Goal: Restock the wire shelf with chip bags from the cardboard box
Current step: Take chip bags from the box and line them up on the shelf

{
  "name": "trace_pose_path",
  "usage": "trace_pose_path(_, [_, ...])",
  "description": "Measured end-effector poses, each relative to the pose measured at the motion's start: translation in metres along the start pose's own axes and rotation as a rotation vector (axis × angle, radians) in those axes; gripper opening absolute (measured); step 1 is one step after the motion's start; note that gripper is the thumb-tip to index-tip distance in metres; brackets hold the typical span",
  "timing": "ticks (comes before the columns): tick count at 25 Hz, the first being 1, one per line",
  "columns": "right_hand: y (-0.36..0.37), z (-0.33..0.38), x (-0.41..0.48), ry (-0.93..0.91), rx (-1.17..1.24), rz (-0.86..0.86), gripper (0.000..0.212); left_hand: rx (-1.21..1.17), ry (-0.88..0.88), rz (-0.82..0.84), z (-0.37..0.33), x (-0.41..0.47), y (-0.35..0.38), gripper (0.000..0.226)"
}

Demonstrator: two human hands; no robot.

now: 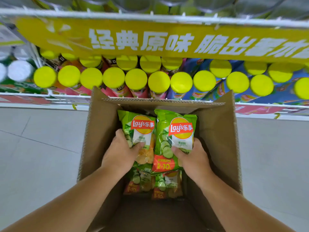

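Both forearms reached into the cardboard box (100,139); my left hand (119,154) and right hand (194,158) each had fingers closed around a green chip bag. Picking step, I judged; next, lift both to the wire shelf (117,14).

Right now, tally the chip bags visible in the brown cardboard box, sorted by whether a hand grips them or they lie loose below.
Green Lay's cucumber chip bags gripped: 2, one in the left hand at, one in the right hand at.
Green bags lying lower in the cardboard box: 2 visible.
Total: 4
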State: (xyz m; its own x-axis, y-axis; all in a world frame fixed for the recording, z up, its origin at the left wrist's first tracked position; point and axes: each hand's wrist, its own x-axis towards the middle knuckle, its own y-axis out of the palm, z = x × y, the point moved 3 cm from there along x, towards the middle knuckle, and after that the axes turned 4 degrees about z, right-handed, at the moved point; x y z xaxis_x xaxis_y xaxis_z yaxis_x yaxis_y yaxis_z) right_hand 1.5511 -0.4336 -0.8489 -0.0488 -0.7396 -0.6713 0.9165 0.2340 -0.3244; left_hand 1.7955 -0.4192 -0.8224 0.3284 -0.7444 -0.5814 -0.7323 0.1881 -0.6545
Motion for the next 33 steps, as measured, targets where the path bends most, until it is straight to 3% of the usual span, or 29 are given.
trace_pose_path(6, [-0.036, 0.081, -0.090, -0.068, -0.045, 0.032, 0.059, -0.005, 0.010, -0.037, -0.046, -0.090, -0.085, 0.051])
trace_pose_path(20, [-0.145, 0.295, -0.298, -0.311, -0.006, -0.094, 0.046, -0.089, 0.156, -0.229, -0.189, -0.267, -0.320, 0.054])
trace_pose_path(30, [-0.207, 0.436, -0.428, -0.552, 0.000, -0.202, 0.047, -0.222, 0.431, -0.377, -0.284, -0.383, -0.463, 0.055])
trace_pose_path(33, [-0.227, 0.476, -0.461, -0.636, -0.002, -0.240, 0.044, -0.210, 0.506, -0.394, -0.313, -0.410, -0.499, 0.073])
